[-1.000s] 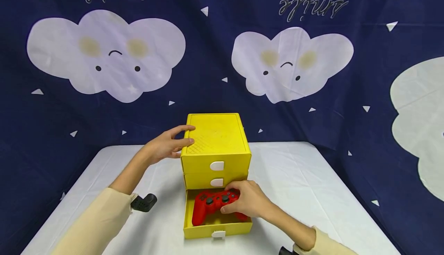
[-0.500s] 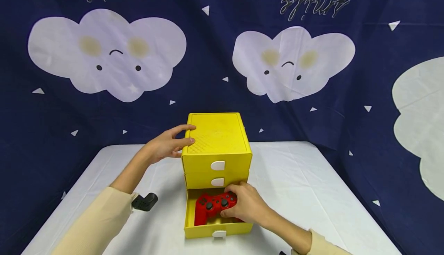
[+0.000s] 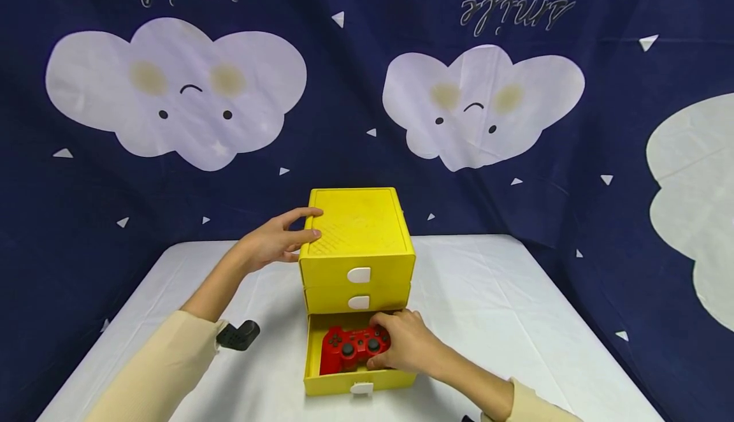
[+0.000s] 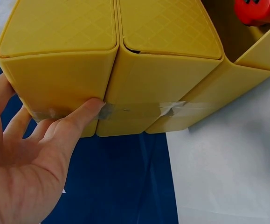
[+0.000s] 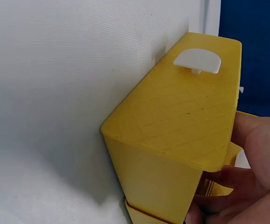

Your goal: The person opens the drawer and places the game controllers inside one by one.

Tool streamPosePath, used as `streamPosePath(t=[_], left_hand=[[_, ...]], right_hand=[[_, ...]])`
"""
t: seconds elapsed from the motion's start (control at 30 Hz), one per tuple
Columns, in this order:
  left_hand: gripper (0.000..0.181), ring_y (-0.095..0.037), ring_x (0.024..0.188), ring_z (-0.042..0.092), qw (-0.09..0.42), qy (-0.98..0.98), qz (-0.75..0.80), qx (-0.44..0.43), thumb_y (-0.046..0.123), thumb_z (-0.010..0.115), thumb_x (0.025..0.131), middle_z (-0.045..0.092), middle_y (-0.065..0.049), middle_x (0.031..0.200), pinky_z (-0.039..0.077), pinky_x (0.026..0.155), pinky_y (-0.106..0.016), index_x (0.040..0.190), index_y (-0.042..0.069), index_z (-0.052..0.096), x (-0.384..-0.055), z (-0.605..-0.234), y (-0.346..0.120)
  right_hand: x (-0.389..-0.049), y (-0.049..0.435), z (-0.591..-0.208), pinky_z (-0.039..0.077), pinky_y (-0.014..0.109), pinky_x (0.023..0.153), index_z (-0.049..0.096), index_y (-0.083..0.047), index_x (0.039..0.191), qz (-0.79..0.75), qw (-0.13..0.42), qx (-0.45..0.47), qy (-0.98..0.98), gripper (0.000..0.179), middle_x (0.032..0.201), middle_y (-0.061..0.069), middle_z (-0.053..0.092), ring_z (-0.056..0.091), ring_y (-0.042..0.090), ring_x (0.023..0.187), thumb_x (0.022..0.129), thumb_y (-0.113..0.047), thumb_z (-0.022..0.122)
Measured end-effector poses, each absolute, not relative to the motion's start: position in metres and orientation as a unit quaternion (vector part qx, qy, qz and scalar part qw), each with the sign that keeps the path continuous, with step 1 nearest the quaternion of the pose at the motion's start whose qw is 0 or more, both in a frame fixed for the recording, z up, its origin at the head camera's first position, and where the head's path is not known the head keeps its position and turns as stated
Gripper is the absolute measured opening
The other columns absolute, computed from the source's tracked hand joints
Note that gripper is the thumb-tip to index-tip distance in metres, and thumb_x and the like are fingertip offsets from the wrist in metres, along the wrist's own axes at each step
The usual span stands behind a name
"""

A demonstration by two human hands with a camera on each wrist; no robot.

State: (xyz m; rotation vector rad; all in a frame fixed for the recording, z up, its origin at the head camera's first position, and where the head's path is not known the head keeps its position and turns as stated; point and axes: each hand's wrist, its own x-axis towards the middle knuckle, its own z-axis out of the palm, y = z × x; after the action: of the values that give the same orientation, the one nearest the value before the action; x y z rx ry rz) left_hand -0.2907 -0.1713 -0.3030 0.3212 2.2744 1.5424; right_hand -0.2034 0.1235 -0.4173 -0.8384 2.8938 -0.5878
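A yellow cabinet of three stacked drawers stands on the table. Its bottom drawer is pulled out, with a red game controller in it, black thumbsticks facing up. My right hand grips the controller's right end, covering that handle; in the right wrist view its fingers reach behind the drawer front and the controller is hidden. My left hand rests with extended, spread fingers against the cabinet's upper left side and top edge. In the left wrist view, my thumb lies along the taped yellow side.
White pull tabs mark the drawer fronts, the upper two pushed in. White cloth covers the table around the cabinet. Behind hangs a dark blue curtain with clouds. A black wrist device hangs by the left sleeve.
My right hand has lowered slightly with the controller, which now sits deeper in the drawer and a little nearer its front. My left hand has stayed on the cabinet.
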Motion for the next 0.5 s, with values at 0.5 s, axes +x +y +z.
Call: streamPosePath(t=[0.5], left_hand=[[0.066, -0.048, 0.149, 0.029, 0.181, 0.811, 0.545, 0.113, 0.038, 0.065, 0.100, 0.021, -0.013, 0.168, 0.043, 0.113, -0.057, 0.158, 0.031, 0.034, -0.290, -0.303, -0.170]], right_hand=[[-0.201, 0.126, -0.405, 0.045, 0.045, 0.093, 0.072, -0.007, 0.118, -0.181, 0.086, -0.259, 0.945, 0.057, 0.113, 0.009, 0.072, 0.059, 0.029, 0.107, 0.075, -0.039, 0.090]])
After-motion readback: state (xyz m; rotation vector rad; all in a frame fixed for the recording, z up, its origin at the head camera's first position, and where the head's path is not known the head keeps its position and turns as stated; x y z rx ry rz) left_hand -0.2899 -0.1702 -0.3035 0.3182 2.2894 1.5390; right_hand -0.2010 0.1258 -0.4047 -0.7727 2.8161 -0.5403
